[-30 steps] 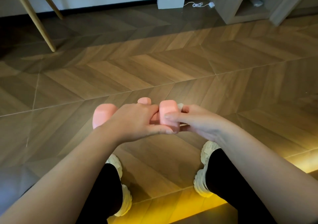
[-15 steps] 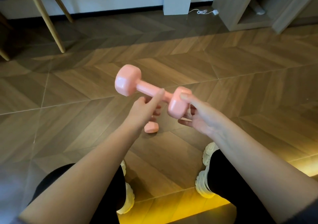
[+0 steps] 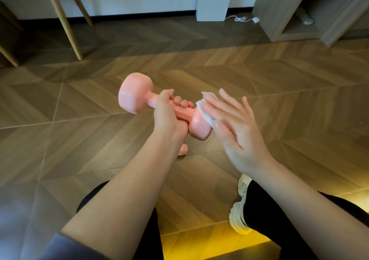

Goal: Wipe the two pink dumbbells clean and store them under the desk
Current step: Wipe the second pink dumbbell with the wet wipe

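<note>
Pink dumbbell (image 3: 135,94) | long axis runs far-left to near-right; left hand (image 3: 167,112) clenches its bar | right hand (image 3: 233,123) flat, pressing tissue (image 3: 205,110) on near-right head

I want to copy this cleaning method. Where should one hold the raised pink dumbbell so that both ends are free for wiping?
Grip the dumbbell by its thin handle, between the far head and the near head, coming from the near side as the left hand does. Fingers wrap fully round it, leaving both heads free for the tissue under the right hand.
</note>
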The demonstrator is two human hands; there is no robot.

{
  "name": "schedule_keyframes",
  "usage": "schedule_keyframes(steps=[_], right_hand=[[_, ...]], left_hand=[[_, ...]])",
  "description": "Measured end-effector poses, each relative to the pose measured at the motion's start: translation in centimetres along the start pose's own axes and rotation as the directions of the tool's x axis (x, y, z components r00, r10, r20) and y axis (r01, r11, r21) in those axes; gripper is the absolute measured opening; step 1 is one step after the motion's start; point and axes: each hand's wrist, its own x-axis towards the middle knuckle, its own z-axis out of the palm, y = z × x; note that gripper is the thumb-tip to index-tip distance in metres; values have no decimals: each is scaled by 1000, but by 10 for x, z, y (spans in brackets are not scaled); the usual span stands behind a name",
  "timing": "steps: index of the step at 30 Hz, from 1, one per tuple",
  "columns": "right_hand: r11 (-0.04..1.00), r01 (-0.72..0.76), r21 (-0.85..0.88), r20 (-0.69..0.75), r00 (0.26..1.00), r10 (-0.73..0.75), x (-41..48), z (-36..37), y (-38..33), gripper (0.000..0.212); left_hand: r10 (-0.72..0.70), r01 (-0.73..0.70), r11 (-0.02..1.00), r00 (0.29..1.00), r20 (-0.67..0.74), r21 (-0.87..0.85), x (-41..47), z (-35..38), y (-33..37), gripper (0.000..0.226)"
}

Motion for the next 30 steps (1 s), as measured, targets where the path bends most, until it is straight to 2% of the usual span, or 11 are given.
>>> schedule_keyframes(steps=[3, 5, 7, 10, 12, 15, 19, 20, 25, 28, 30], right_hand=[[927, -224, 302, -37, 969, 246, 4, 0, -3, 23], [806, -380, 455, 0, 905, 426, 10, -1, -6, 14], [668, -524, 528, 86, 816, 572, 14, -2, -4, 23], [269, -747, 608, 466, 610, 641, 18, -6, 3, 79], [161, -811, 562, 665, 560, 494, 16, -5, 4, 77], [125, -783, 609, 660, 588, 469, 12, 3, 5, 66], [332, -768, 548, 568, 633, 527, 11, 13, 7, 45], [338, -772, 539, 572, 629, 526, 12, 14, 8, 41], [276, -772, 573, 633, 630, 450, 13, 14, 13, 67], [376, -759, 532, 560, 648, 516, 16, 23, 9, 49], [367, -772, 519, 565, 632, 531, 19, 23, 11, 43]], left_hand=[[20, -20, 999, 1000, -7, 31, -1, 0, 0, 27], [20, -20, 998, 1000, -7, 55, -3, 1, -1, 28], [20, -20, 997, 1000, -7, 71, -4, 2, -2, 27], [30, -30, 996, 1000, 10, 89, -4, 1, -3, 26], [21, -23, 995, 1000, 19, 102, -5, 1, -5, 27], [9, -10, 994, 1000, 13, 111, -6, -1, -7, 28], [16, -16, 994, 1000, -5, 106, -4, -1, -8, 28], [21, -20, 994, 1000, -8, 110, -3, -1, -9, 28], [54, -51, 992, 998, -28, 118, 3, -2, -6, 28], [69, -63, 988, 997, -36, 139, 3, -3, -7, 29], [70, -63, 986, 997, -36, 155, 3, -1, -9, 28]])
